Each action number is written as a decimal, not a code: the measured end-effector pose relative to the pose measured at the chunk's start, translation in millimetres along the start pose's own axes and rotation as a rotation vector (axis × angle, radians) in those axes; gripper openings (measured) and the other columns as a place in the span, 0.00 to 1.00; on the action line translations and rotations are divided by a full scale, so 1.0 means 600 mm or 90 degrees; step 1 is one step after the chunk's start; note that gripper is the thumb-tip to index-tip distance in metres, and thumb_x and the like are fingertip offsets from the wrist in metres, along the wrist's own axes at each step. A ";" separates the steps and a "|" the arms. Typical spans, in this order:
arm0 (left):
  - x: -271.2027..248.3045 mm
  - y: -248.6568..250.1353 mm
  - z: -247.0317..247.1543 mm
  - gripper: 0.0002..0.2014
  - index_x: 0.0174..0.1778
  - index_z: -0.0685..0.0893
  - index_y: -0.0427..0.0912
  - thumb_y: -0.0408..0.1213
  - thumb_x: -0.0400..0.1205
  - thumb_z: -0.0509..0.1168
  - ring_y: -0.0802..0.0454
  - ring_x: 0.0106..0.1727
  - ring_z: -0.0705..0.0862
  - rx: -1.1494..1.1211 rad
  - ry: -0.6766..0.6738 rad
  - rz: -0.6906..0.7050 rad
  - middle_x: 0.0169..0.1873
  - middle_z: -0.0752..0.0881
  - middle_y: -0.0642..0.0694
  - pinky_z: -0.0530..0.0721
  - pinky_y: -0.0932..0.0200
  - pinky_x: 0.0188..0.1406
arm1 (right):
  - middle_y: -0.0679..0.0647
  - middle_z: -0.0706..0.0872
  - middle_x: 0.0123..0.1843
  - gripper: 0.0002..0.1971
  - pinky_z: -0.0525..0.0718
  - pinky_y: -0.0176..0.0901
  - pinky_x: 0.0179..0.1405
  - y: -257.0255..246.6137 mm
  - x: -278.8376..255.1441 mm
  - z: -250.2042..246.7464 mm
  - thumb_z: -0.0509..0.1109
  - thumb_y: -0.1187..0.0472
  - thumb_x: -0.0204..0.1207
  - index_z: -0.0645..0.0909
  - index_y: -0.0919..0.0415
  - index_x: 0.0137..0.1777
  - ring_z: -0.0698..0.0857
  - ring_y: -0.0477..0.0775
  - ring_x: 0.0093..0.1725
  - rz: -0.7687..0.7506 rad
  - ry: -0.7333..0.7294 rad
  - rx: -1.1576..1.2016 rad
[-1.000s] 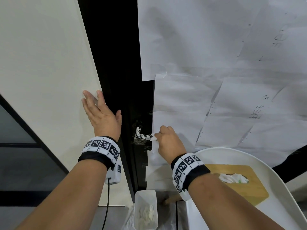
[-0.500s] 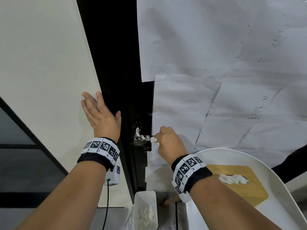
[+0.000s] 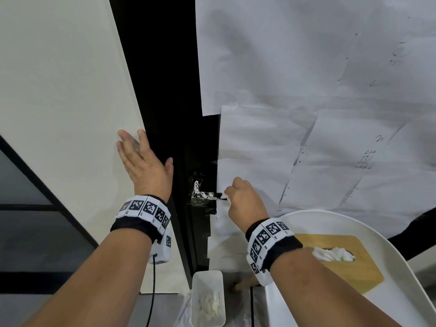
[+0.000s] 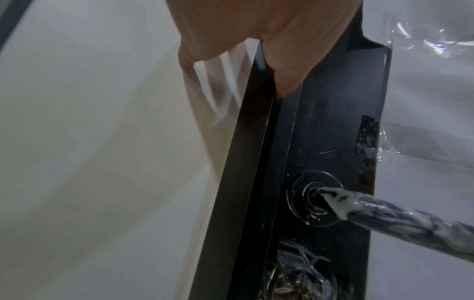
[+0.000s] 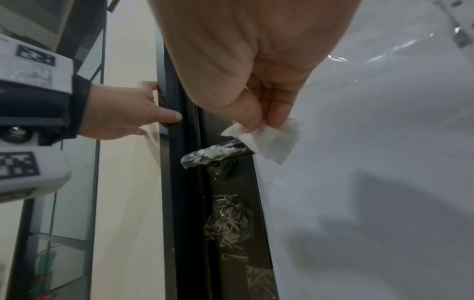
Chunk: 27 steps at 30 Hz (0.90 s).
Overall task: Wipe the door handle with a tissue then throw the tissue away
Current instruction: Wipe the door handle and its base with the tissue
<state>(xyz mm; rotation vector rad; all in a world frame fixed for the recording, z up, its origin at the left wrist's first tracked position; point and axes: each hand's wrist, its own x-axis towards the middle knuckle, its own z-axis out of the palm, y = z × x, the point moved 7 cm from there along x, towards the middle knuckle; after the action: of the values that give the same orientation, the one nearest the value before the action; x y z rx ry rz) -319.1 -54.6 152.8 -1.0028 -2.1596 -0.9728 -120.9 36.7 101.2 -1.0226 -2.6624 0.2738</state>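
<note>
The door handle is a black lever smeared with white paste on the dark door edge. It also shows in the left wrist view and the right wrist view. My right hand pinches a small folded white tissue between thumb and fingers and holds it against the lever's free end. A corner of the tissue peeks out in the head view. My left hand lies flat with straight fingers on the white wall panel, thumb at the black frame.
A white bin with crumpled tissues stands on the floor below the handle. At right is a white round table carrying a wooden-topped tissue box. Paper sheets cover the door. Crinkled clear tape sits under the handle.
My right hand has shifted the tissue slightly right along the lever's end. The left hand has stayed flat on the wall.
</note>
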 end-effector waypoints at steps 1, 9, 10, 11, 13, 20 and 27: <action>0.000 0.000 0.000 0.43 0.81 0.48 0.37 0.43 0.80 0.69 0.24 0.81 0.49 0.002 0.001 0.002 0.79 0.49 0.21 0.49 0.41 0.82 | 0.57 0.77 0.51 0.19 0.79 0.50 0.39 -0.002 -0.004 -0.001 0.59 0.79 0.65 0.83 0.67 0.52 0.75 0.59 0.52 -0.008 -0.001 0.002; 0.000 -0.002 0.000 0.43 0.82 0.48 0.36 0.44 0.80 0.68 0.25 0.81 0.48 0.000 -0.002 -0.009 0.80 0.48 0.22 0.37 0.51 0.81 | 0.59 0.77 0.51 0.20 0.83 0.54 0.41 0.049 -0.012 -0.012 0.59 0.79 0.68 0.85 0.66 0.55 0.76 0.60 0.51 0.065 0.033 -0.014; 0.000 -0.002 0.000 0.43 0.82 0.48 0.36 0.44 0.80 0.68 0.25 0.81 0.48 -0.002 -0.001 -0.008 0.80 0.48 0.22 0.38 0.51 0.81 | 0.59 0.78 0.51 0.20 0.83 0.54 0.42 0.047 -0.015 -0.012 0.59 0.78 0.68 0.85 0.65 0.56 0.76 0.60 0.52 0.062 0.022 -0.020; 0.000 -0.002 0.000 0.43 0.82 0.48 0.36 0.44 0.80 0.68 0.25 0.81 0.48 -0.003 0.000 -0.006 0.80 0.49 0.22 0.40 0.49 0.81 | 0.58 0.78 0.51 0.20 0.82 0.52 0.41 0.046 -0.017 -0.014 0.59 0.78 0.68 0.84 0.65 0.56 0.76 0.59 0.52 0.060 0.022 -0.021; 0.001 -0.001 0.000 0.43 0.82 0.49 0.35 0.43 0.79 0.68 0.24 0.81 0.48 -0.003 0.000 -0.007 0.79 0.49 0.21 0.42 0.47 0.81 | 0.58 0.79 0.50 0.20 0.81 0.50 0.40 0.049 -0.016 -0.021 0.60 0.78 0.67 0.85 0.64 0.55 0.77 0.60 0.52 0.057 0.048 0.003; 0.000 -0.001 -0.004 0.44 0.82 0.49 0.36 0.43 0.78 0.70 0.24 0.81 0.49 -0.004 -0.004 -0.006 0.79 0.49 0.21 0.45 0.44 0.81 | 0.60 0.82 0.50 0.16 0.76 0.40 0.44 0.058 0.010 -0.014 0.62 0.73 0.76 0.87 0.60 0.57 0.83 0.61 0.48 0.095 0.076 0.176; -0.001 0.001 -0.004 0.43 0.81 0.47 0.39 0.42 0.79 0.69 0.23 0.81 0.48 -0.013 -0.008 0.005 0.79 0.48 0.21 0.49 0.40 0.81 | 0.58 0.76 0.51 0.10 0.76 0.46 0.41 0.050 -0.008 0.001 0.63 0.75 0.71 0.82 0.67 0.47 0.74 0.60 0.51 0.078 0.042 -0.006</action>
<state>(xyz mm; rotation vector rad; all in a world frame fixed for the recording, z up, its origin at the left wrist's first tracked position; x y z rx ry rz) -318.0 -56.3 153.7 -1.0278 -2.1590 -0.9892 -99.0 55.6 91.7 -1.1781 -2.5491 0.2489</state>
